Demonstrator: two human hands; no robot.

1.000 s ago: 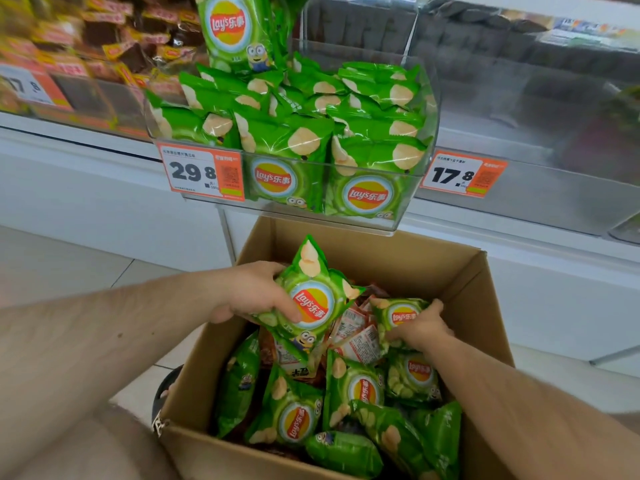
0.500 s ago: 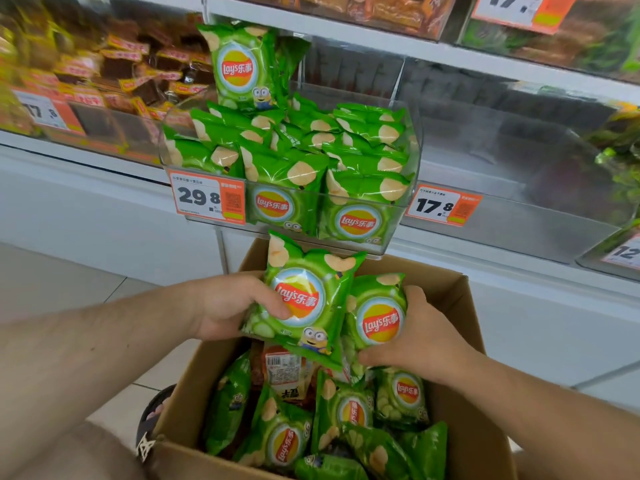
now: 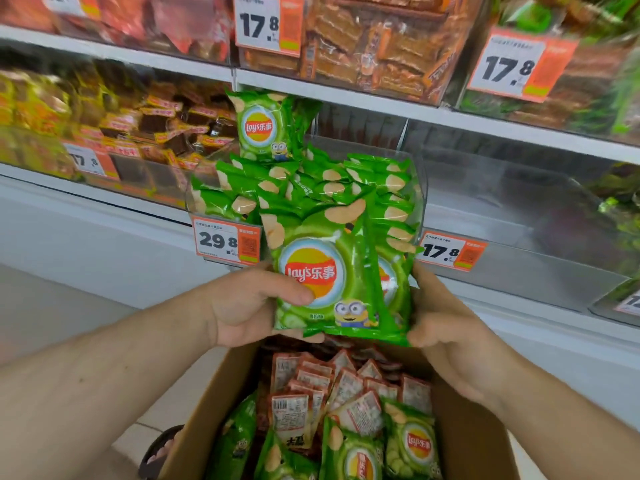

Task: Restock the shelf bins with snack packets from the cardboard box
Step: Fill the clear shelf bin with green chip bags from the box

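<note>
Packets [image 3: 304,188] crowd the clear bin [image 3: 417,188] to its near rim; left hand [image 3: 249,303] and right hand [image 3: 440,317] grip green packets [image 3: 322,271] between them, above the cardboard box [image 3: 471,441].

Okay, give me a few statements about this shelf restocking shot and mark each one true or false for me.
1. Both hands hold green chip packets. True: the left hand grips the front packet, and the right hand holds a packet behind it.
2. The cardboard box holds only green packets. False: red-and-white packets lie in it too.
3. The clear bin of green packets carries a 29.8 tag. True.
4. The held packets are blue. False: green.
</note>
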